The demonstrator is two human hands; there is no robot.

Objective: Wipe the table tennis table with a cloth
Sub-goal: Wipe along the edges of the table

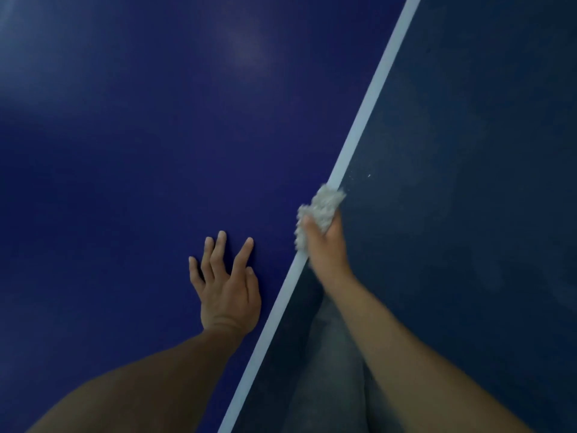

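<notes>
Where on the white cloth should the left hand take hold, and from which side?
Probably the fluffy end of the cloth that sticks out beyond the right hand, coming from the table side, where the left hand rests flat; the right hand covers the near part.

Open blue tabletop (140, 135) left of white edge (374, 89), floor (484, 151) right.

left hand (226, 289) lies flat, fingers spread; right hand (326, 245) grips the cloth (323, 203).
</notes>
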